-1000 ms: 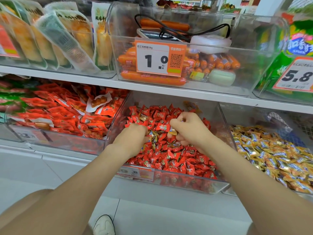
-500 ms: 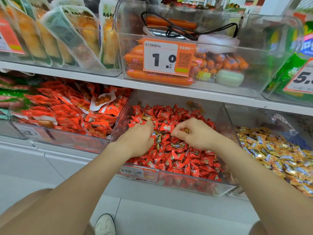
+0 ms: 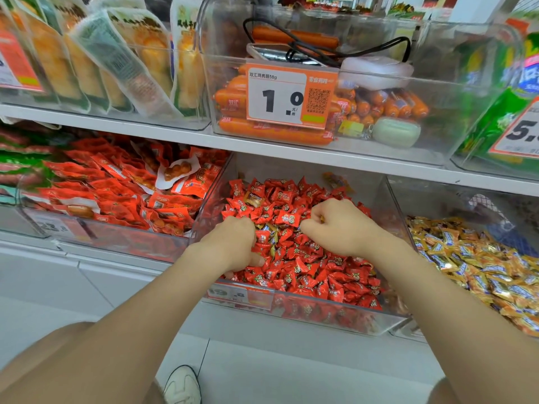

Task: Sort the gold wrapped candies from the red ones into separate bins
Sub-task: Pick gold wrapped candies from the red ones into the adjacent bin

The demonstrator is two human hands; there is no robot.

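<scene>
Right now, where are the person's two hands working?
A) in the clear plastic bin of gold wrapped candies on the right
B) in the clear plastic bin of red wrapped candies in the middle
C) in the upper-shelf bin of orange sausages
B: the left hand and the right hand both rest, fingers curled, on the pile in the clear plastic bin of red wrapped candies. The clear plastic bin of gold wrapped candies stands to its right, with no hand in it.
</scene>
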